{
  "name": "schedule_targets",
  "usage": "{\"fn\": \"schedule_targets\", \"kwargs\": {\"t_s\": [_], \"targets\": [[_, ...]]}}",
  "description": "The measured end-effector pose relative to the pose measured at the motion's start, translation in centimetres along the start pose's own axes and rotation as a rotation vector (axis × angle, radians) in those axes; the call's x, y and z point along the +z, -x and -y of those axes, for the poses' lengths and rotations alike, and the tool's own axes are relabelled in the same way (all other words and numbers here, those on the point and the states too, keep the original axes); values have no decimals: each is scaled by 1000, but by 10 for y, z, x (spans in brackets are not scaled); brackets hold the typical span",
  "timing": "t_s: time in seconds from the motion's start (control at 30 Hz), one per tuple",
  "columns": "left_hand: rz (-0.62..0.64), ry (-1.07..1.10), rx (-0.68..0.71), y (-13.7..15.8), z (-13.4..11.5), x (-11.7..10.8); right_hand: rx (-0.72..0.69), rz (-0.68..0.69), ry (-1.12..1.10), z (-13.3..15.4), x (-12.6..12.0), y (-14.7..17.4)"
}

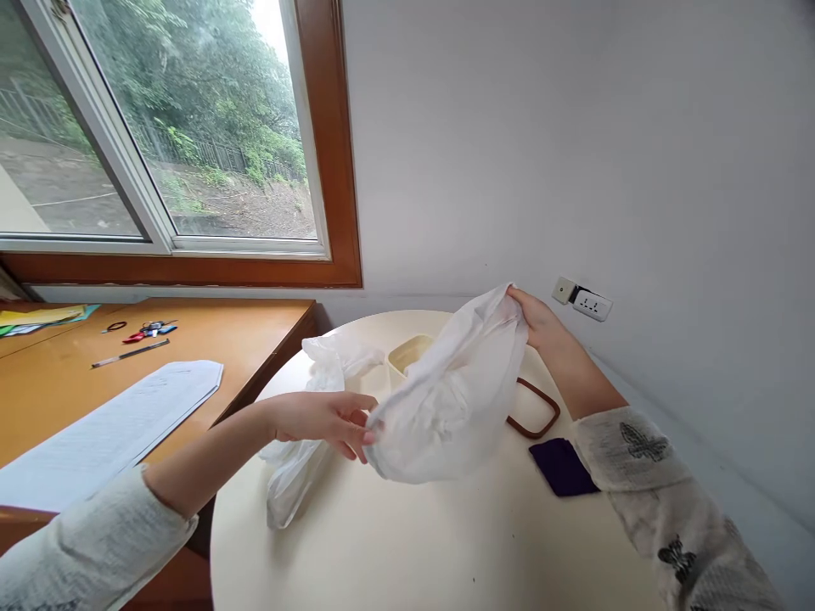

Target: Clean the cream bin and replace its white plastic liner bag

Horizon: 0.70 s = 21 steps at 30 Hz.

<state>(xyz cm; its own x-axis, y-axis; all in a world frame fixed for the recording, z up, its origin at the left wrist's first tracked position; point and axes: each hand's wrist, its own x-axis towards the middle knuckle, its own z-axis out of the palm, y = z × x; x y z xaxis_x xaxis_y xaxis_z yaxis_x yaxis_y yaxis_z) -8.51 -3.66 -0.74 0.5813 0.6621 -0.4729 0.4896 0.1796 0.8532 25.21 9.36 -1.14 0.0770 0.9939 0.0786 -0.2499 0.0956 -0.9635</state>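
A thin white plastic bag (446, 416) hangs stretched out above the round table. My right hand (535, 318) grips its upper right corner. At its lower left edge, the thumb and fingertips of my left hand (334, 420) are closed on the plastic. A second crumpled white plastic bag (296, 484) lies on the table behind and below my left wrist. Partly hidden behind the held bag is a cream-coloured open container (407, 352). To the right rest a brown rounded rectangular frame (541, 433) and a folded dark purple cloth (564, 467).
The round cream table (407, 552) stands against the white wall, where a power socket (592, 304) is mounted. On the wooden desk (242, 339) at left are papers (120, 428), a pen (131, 353) and small scissors-like items (149, 331). A window (210, 127) is above.
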Motion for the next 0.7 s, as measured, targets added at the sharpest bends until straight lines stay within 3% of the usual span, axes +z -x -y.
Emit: {"fn": "schedule_targets", "kwargs": {"t_s": [0.07,0.2,0.33,0.4,0.53,0.7], "targets": [[-83,-57,62,3,-12,-5,11,30,25,7,12,1],[-425,9,273,-19,-42,-1,-36,157,168,21,49,17],[-466,-20,389,-63,-60,16,-164,348,443,35,90,42],[-534,-46,470,-83,-61,17,-215,386,520,40,99,50],[-670,142,453,-98,-57,-2,-260,453,545,40,86,56],[-635,317,481,-93,-56,-30,-156,572,531,13,61,55]]}}
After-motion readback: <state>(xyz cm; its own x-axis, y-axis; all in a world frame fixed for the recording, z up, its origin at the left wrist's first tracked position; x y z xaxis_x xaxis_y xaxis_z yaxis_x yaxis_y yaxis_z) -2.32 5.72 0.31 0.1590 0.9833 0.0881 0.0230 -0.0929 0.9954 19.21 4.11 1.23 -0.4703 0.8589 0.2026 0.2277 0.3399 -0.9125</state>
